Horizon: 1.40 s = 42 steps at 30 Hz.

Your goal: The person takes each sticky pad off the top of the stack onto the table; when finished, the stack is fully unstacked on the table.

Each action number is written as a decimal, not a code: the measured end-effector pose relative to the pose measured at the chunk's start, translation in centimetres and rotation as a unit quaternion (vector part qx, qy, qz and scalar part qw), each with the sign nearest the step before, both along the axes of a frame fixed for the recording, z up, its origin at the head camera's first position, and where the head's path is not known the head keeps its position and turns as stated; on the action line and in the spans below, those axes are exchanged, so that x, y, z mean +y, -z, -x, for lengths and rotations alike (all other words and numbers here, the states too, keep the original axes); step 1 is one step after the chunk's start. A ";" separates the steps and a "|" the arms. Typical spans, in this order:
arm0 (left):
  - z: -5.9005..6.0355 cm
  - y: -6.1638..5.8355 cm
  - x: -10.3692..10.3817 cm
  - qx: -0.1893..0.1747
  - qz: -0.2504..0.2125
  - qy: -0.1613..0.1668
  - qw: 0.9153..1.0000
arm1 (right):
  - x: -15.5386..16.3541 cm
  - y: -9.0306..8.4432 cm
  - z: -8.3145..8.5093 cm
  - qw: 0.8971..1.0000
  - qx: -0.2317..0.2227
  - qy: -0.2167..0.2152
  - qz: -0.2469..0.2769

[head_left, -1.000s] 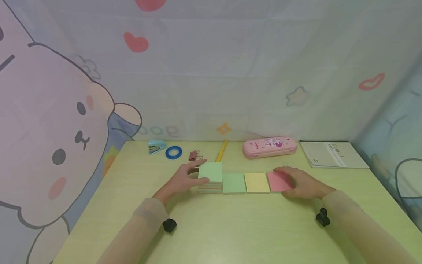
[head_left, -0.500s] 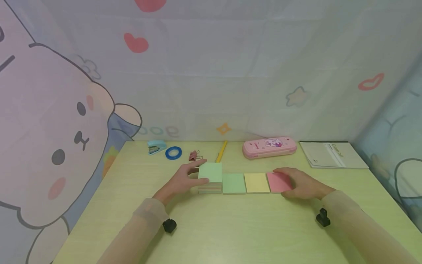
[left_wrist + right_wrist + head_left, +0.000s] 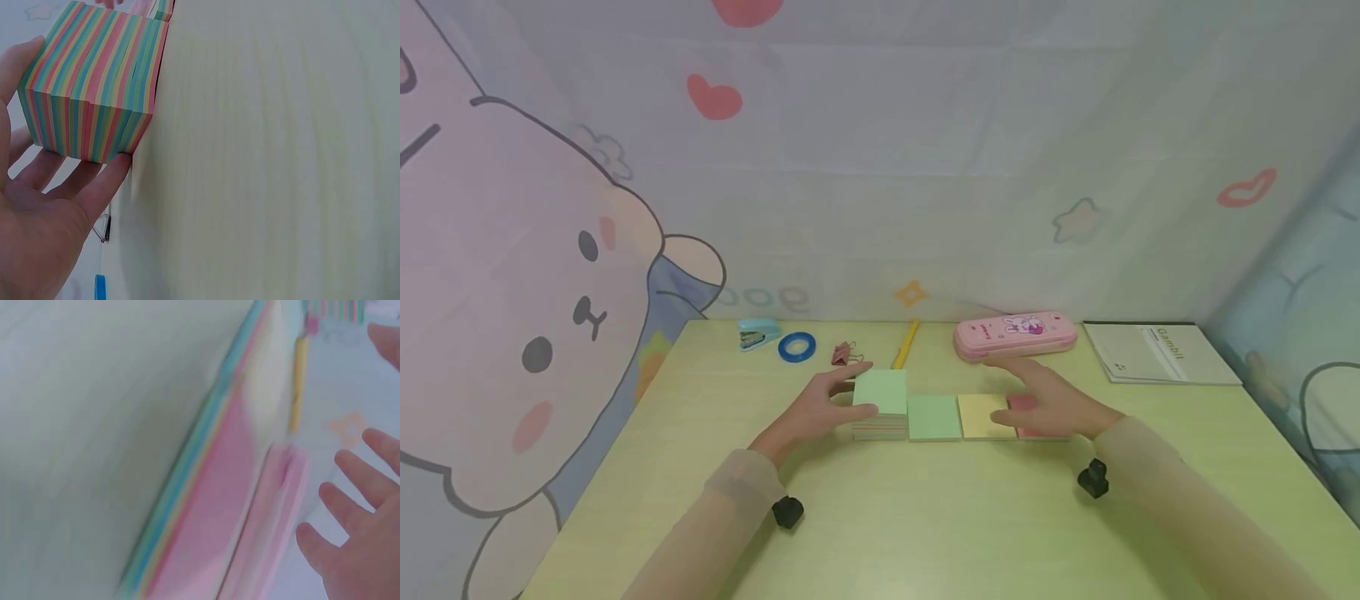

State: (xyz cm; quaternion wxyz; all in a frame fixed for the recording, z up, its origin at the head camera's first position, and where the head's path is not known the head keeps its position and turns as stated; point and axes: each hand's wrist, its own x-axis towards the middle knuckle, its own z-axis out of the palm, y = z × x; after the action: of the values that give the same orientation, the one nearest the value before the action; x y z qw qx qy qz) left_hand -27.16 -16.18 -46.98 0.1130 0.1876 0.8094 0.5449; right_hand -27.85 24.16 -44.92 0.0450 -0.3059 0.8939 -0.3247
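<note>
A tall stack of sticky notes [image 3: 880, 392] stands on the table with a green sheet on top. In the left wrist view its sides show stripes of several colours. My left hand [image 3: 815, 410] grips this stack from the left, thumb and fingers on opposite sides. To its right, in a row, lie a thin green sticky note pad [image 3: 934, 418], a yellow pad [image 3: 977, 407] and a pink pad [image 3: 1021, 402]. My right hand [image 3: 1056, 400] hovers over the pink pad, partly covering it, with the thumb tip over the yellow one. Its fingers are spread and hold nothing.
Along the back of the table [image 3: 925, 517] are a light blue stapler [image 3: 758, 334], blue tape [image 3: 796, 347], a pink binder clip [image 3: 844, 354], a yellow pen-like stick [image 3: 906, 345], a pink pencil case [image 3: 1015, 335] and a notebook [image 3: 1161, 352]. A printed curtain [image 3: 880, 167] hangs behind.
My right hand has let go of the pink pad's right edge and moved left and up over the pads. My left hand stays on the tall stack.
</note>
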 end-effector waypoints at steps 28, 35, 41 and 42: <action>0.2 -0.1 -0.2 0.026 -0.005 0.031 0.999 | -15.1 -0.6 0.3 0.997 0.052 -0.061 -0.015; 0.3 0.3 -0.2 0.003 0.005 0.038 0.999 | -12.6 -0.8 0.4 0.998 0.044 -0.034 -0.012; 0.2 0.6 0.0 -0.009 -0.004 0.039 0.999 | -8.0 -0.3 0.2 1.000 0.028 0.006 0.011; 0.2 0.6 0.0 -0.010 -0.005 0.039 0.999 | -7.1 -0.2 0.2 1.000 0.024 0.012 0.012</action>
State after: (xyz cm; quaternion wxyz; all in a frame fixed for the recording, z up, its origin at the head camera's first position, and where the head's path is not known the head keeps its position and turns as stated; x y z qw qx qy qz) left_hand -27.36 -16.21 -47.58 0.1412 0.2140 0.7976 0.5459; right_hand -28.05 17.08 -44.72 0.0164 -0.3036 0.8942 -0.3285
